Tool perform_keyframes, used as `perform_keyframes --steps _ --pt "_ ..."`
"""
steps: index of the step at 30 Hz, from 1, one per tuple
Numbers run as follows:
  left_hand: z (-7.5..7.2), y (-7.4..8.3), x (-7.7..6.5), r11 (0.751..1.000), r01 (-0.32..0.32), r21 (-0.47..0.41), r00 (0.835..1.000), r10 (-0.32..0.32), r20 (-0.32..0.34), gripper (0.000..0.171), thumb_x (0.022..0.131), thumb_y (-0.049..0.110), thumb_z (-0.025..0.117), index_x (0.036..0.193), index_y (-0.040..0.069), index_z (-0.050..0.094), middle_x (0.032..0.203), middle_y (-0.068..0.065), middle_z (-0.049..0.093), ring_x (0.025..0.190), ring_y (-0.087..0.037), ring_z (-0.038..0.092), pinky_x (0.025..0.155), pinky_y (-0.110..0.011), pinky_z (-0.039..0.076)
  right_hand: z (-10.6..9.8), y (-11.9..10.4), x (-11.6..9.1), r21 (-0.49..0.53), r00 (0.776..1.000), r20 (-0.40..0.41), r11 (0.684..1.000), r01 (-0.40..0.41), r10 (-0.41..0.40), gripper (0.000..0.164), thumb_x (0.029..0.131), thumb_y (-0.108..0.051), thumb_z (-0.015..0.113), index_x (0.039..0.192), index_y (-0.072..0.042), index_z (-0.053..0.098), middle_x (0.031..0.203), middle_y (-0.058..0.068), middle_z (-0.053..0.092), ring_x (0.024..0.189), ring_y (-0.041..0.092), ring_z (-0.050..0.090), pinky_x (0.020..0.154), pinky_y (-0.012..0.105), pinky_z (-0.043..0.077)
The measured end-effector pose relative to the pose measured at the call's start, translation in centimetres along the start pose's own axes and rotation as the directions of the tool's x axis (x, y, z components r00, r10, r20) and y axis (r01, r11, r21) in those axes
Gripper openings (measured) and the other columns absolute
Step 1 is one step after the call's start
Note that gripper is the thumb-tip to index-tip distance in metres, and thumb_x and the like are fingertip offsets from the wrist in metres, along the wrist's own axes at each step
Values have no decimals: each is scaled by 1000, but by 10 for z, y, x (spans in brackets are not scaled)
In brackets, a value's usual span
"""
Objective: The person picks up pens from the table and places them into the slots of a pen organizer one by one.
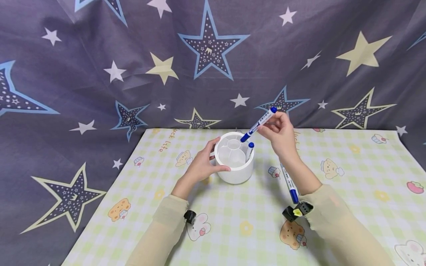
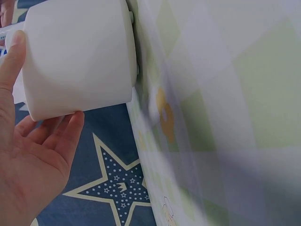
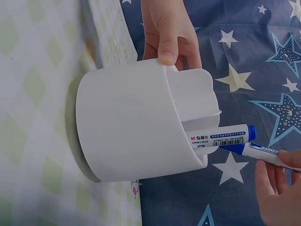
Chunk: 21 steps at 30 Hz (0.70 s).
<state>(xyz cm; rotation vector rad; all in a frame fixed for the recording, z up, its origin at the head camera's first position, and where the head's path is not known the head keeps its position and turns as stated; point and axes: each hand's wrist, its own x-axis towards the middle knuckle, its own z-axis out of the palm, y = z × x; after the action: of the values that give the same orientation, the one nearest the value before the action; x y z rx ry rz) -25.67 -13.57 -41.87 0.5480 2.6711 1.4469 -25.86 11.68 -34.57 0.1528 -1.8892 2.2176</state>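
Observation:
A round white pen holder (image 1: 235,175) with inner compartments stands on the table. My left hand (image 1: 203,162) grips it from the left, thumb at the near rim and fingers around the far side. One blue-and-white marker (image 3: 218,137) stands in a compartment at the holder's right, its blue end above the rim. My right hand (image 1: 280,135) pinches a second marker (image 1: 259,125), tilted, with its blue cap down over the back right of the rim. In the right wrist view this cap overlaps the standing marker. A third marker (image 1: 289,183) lies on the table below my right forearm.
The table wears a pale green checked cloth (image 1: 246,207) with cartoon prints. Behind it hangs a dark curtain (image 1: 199,92) with stars. A black wrist strap (image 1: 297,211) shows at the right sleeve, close to the lying marker.

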Motion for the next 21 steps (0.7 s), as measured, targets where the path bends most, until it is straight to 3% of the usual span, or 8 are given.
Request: perform_keyframes --steps 10,21 --pt "0 0 0 1000 7 8 1000 -7 0 109 71 29 92 158 21 26 156 -8 41 139 -29 49 114 -42 49 2 2 -2 37 999 35 999 14 -16 35 89 15 59 104 -17 52 92 -8 64 83 2 67 83 19 62" --pt "0 1 1 1000 0 19 1000 0 1 108 71 27 92 157 19 26 155 -8 43 139 -27 49 113 -39 49 4 4 -2 -7 999 49 1000 -6 6 33 90 11 62 105 -17 54 93 -9 64 82 1 68 83 20 62"
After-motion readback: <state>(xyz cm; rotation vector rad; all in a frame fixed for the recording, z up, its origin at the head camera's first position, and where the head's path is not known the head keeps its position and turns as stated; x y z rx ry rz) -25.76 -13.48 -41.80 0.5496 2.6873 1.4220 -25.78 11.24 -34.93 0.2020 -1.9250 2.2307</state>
